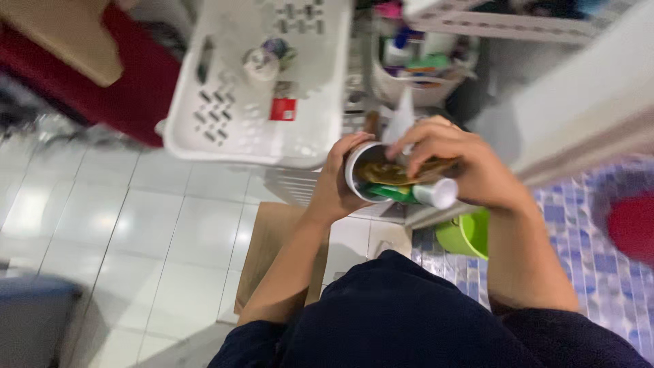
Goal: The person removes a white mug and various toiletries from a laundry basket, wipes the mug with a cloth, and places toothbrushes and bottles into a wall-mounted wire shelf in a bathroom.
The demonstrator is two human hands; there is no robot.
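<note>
Just in front of the white plastic basket (pixel 255 133), over the pale tiled floor (pixel 102 225), a person in a dark top holds a round metal tin (pixel 371 178) between both hands. Left hand (pixel 335 185) wraps around the tin's near side, fingers curled shut against its wall, thumb up by the rim. Right hand (pixel 456 163) comes over the top from the other side, its fingers bent down and pinched on the things that stick out of the tin's mouth: a crumpled brownish-gold wrapper (pixel 392 172), a green tube with a white cap (pixel 426 193) lying along the lower edge, and a white pointed piece (pixel 400 121) rising toward the basket; which of these the fingertips actually grip I cannot tell, as the picture is blurred. Inside the basket lie a small round pale lid or jar (pixel 260 65) and a red label (pixel 283 109). To the right of the basket sits a smaller white tub crowded with bottles (pixel 419 68). Below the tin, farther from the basket, a flat brown cardboard sheet (pixel 269 245) lies on the tiles, and a lime-green bucket (pixel 466 233) stands just beside the right wrist, at the edge of a blue mosaic floor (pixel 599 272).
</note>
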